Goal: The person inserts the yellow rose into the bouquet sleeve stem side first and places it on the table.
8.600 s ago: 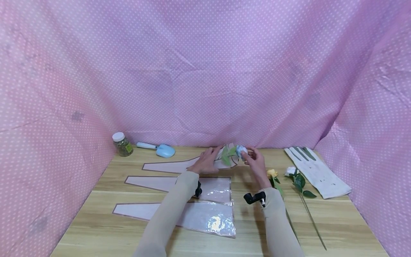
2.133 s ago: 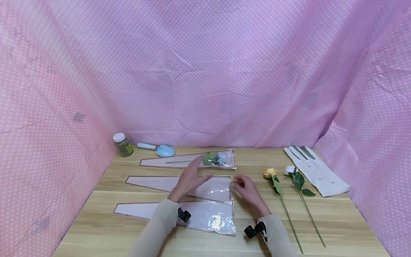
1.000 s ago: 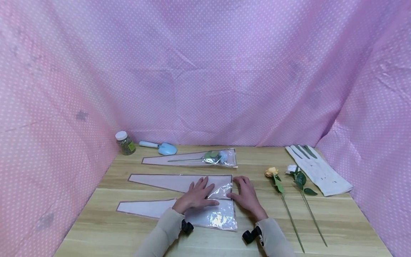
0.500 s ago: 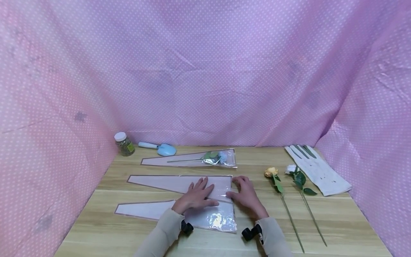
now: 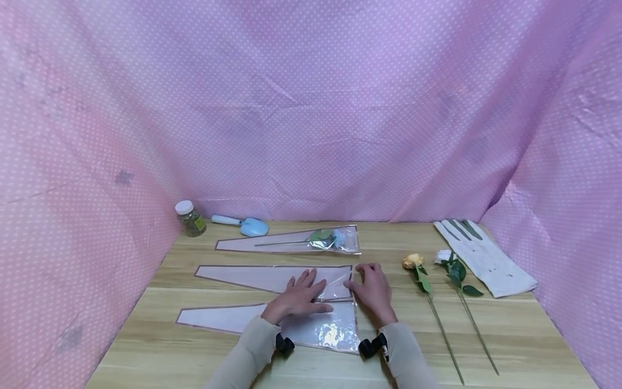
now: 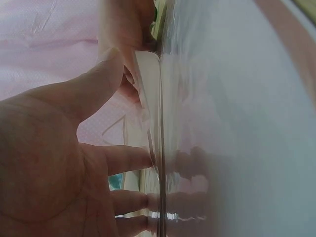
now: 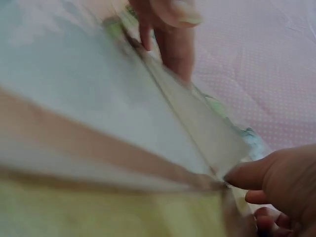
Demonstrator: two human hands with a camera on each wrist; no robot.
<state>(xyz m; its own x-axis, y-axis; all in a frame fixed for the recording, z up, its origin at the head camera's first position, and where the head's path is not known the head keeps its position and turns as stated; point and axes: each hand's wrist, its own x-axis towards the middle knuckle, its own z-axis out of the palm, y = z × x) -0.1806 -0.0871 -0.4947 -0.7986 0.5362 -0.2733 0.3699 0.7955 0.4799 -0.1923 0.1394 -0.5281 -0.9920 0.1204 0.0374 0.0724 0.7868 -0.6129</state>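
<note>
Three tapered clear flower sleeves with brown borders lie in a row. My left hand (image 5: 298,297) rests with spread fingers on the middle sleeve (image 5: 243,272), its thumb reaching over the near sleeve (image 5: 214,317). At the wide right end of the middle sleeve, my right hand (image 5: 373,289) has curled fingers and pinches the film's edge. In the right wrist view the right thumb (image 7: 254,174) meets the corner of a raised flap (image 7: 207,126). Inside the far sleeve (image 5: 238,245) lies an artificial blue flower (image 5: 337,237) with green leaves and a stem.
To the right lie a yellow artificial rose (image 5: 413,261) and a white one (image 5: 444,256), stems toward me. A white work glove (image 5: 491,265) is beyond them. A lidded jar (image 5: 192,220) and a light blue hand trowel (image 5: 254,226) stand at the back left.
The blue flower went from my right hand into the far sleeve. Both hands then came to the middle sleeve, the left settling flat on it. Lately the right hand has shifted slightly at its edge.
</note>
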